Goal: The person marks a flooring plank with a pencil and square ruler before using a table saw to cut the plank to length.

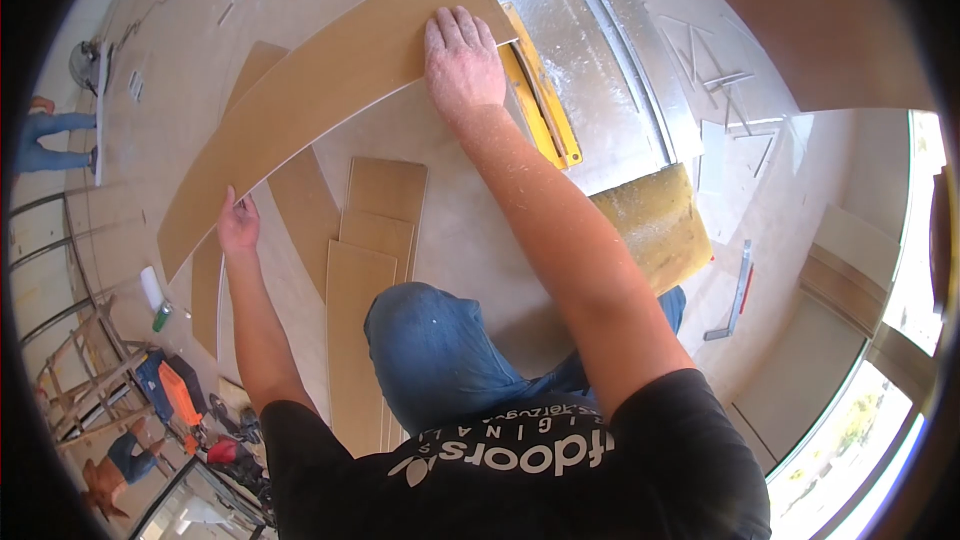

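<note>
A long brown board (330, 80) with a pale edge stretches from the left toward a dusty metal saw table (615, 125), its right end resting over the table's near left corner. My left hand (238, 223) grips the board's near edge, with the thumb on top and the other fingers partly hidden beneath. Flat on top near the right end lies my right hand (465, 60), dusty, its fingers stretched out. Just beside that hand, a yellow slotted strip (545, 105) is set along the saw table. The blade cannot be made out.
Several brown boards (375, 240) lie on the floor left of my knee. A dusty yellow panel (655, 225) adjoins the saw table. To the right are a metal square (740, 290) and thin offcuts (730, 80). Two other people are at the far left, near an orange case (180, 392).
</note>
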`<state>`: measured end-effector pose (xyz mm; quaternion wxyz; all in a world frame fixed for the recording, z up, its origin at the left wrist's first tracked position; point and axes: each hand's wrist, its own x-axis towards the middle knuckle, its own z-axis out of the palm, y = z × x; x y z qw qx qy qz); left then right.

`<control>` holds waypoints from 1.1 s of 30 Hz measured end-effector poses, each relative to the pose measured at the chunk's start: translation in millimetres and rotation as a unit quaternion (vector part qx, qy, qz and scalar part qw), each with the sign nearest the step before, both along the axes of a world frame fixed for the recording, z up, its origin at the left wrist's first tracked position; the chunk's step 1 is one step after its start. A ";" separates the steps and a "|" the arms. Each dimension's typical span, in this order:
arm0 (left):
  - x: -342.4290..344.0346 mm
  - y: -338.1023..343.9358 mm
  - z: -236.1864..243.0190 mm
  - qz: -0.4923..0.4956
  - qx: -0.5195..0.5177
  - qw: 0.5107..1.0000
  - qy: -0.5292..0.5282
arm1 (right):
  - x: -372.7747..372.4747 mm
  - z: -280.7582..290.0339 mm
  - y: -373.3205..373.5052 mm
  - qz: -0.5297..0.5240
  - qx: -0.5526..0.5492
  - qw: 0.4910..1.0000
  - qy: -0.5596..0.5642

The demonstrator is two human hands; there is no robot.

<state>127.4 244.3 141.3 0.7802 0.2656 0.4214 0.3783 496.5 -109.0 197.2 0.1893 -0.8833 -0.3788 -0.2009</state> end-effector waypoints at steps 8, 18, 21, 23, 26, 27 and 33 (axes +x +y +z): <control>5.2 3.5 9.6 0.003 0.029 1.000 0.012 | -1.1 0.1 -2.5 0.001 0.021 0.999 0.025; -1.7 15.5 7.0 -0.017 0.020 1.000 0.008 | -0.6 0.5 -4.1 0.005 0.020 0.999 0.024; -2.1 14.4 5.8 -0.011 0.027 1.000 0.010 | 0.2 -1.5 -4.7 0.006 0.028 0.999 0.017; -1.7 14.2 6.3 -0.005 0.041 0.999 0.011 | 0.5 -2.1 -4.6 0.006 0.035 0.999 0.016; -1.8 14.4 6.7 -0.001 0.031 0.999 0.013 | 0.1 -2.5 -5.0 0.006 0.039 0.999 0.027; -2.1 14.8 6.9 -0.002 0.034 0.999 0.011 | -0.1 -2.5 -4.9 0.006 0.043 0.999 0.032; -5.1 16.9 5.2 -0.010 0.042 0.999 -0.001 | 1.1 -3.8 -3.8 0.006 0.038 0.999 0.019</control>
